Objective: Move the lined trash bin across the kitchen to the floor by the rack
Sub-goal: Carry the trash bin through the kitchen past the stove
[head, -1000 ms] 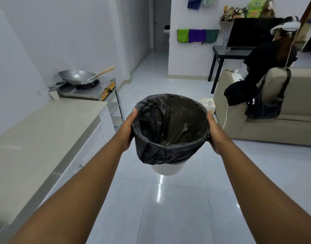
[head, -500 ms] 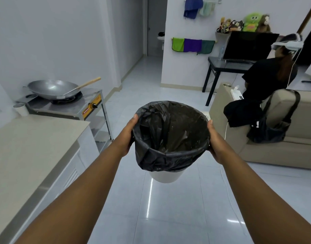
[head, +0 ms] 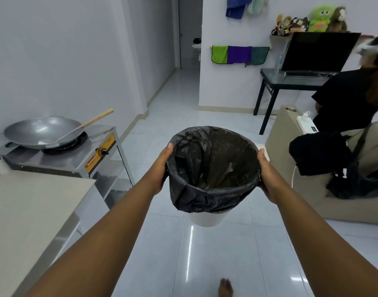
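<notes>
A white trash bin (head: 206, 219) lined with a black plastic bag (head: 211, 168) hangs in the air in front of me, above the tiled floor. My left hand (head: 161, 168) grips its left rim and my right hand (head: 267, 176) grips its right rim. The bag looks empty inside. A steel rack (head: 111, 159) stands at the left, with a gas stove (head: 76, 151) and a wok (head: 42, 131) on top. The bin is to the right of the rack and apart from it.
A beige counter (head: 29, 211) runs along the left, touching the rack. A beige sofa (head: 355, 189) with black bags and a seated person (head: 350, 99) is at the right. A black table (head: 291, 82) with a monitor stands behind. My bare foot (head: 225, 289) shows below.
I have walked forward with the bin held in both hands. The rack and stove have come nearer at the left, and the counter has slid back toward me.
</notes>
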A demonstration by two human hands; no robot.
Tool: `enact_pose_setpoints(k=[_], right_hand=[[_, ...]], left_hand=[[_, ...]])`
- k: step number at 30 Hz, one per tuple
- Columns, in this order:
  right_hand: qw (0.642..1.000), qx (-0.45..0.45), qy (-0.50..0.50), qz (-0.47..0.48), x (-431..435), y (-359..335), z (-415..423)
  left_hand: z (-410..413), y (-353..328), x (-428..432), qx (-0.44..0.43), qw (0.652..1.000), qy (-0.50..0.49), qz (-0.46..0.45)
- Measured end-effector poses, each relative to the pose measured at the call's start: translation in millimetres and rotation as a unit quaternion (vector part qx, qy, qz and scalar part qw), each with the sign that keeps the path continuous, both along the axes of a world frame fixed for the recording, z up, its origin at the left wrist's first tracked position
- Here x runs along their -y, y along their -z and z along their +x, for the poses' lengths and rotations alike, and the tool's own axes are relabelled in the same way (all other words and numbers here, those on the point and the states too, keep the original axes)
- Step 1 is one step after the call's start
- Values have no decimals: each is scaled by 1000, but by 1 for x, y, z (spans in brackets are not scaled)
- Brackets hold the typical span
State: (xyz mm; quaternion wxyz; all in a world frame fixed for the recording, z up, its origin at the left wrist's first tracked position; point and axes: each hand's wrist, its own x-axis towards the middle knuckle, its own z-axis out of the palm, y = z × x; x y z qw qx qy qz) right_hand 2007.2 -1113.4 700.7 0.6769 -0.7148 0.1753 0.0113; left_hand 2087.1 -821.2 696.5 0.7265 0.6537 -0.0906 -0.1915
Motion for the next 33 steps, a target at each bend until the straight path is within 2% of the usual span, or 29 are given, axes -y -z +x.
enact_pose_setpoints(k=[14, 21, 33], right_hand=[[996, 4, -91, -8, 107, -4, 243], [995, 2, -100, -24, 122, 1, 353], [995, -2, -90, -38, 115, 4, 582]], left_hand=[[197, -8, 101, 2, 997, -83, -7], [290, 0, 120, -11, 994, -104, -11], [533, 8, 113, -25, 995, -97, -27]])
